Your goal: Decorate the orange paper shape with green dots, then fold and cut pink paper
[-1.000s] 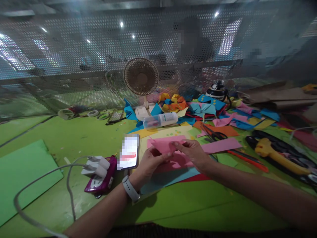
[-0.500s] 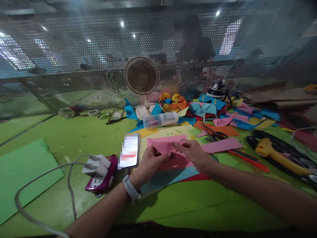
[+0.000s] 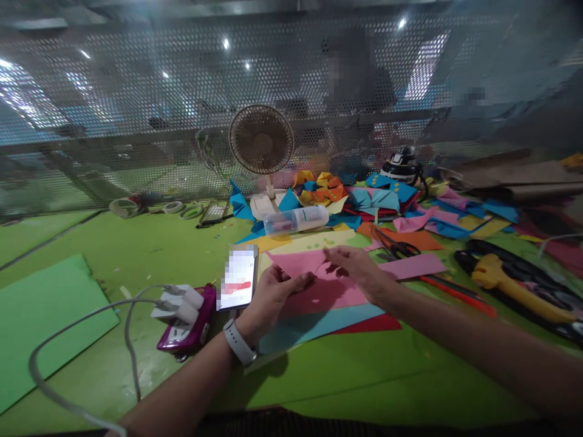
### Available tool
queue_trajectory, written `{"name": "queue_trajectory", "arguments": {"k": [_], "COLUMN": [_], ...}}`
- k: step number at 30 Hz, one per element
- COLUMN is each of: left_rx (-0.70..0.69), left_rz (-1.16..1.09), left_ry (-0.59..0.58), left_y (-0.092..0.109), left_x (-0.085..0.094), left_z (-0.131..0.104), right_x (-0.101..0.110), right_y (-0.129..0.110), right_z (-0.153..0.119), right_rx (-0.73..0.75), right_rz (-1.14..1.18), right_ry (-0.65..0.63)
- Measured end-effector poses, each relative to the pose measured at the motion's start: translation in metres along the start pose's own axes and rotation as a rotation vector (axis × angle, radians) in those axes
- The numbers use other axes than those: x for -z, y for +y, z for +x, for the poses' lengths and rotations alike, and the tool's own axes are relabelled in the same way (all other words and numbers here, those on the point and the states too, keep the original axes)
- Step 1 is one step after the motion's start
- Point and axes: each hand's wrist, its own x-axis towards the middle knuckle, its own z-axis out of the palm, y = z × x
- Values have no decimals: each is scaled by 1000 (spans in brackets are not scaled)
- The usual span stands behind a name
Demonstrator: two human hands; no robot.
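Between my hands is a pink piece of paper, its top edge raised and pointed at the left. My left hand pinches its lower left side, thumb on top, and wears a pale watch strap on the wrist. The fingers of my right hand are bent together at the paper's upper right edge, gripping it. Beneath lies a pink sheet; whether it joins the held piece I cannot tell. A light blue sheet and a red sheet stick out under that.
Left of my hands lie a lit phone and a purple power strip with white chargers. Scissors, a yellow-handled tool and folded papers are to the right and behind. A fan and clear bottle stand beyond.
My right hand has moved slightly up along the paper's edge, and its fingers have shifted. The pink paper has turned a little, and more of the red sheet shows.
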Motion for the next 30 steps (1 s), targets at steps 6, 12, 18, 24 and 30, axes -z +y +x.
{"name": "queue_trajectory", "arguments": {"k": [6, 12, 18, 24, 30], "left_rx": [-13, 5, 37, 24, 20], "left_rz": [44, 142, 116, 132, 117], "left_ry": [-68, -9, -13, -21, -20], "left_y": [-3, -6, -8, -7, -7], "left_x": [-3, 2, 4, 3, 3], "left_z": [-2, 1, 2, 1, 1], "right_x": [-15, -13, -13, -13, -12], "right_y": [14, 15, 13, 12, 13], "right_z": [-13, -10, -11, -11, -11], "right_rx": [1, 31, 45, 28, 18], "right_rz": [-19, -62, -117, -100, -72], "right_ry": [-55, -5, 28, 34, 33]}}
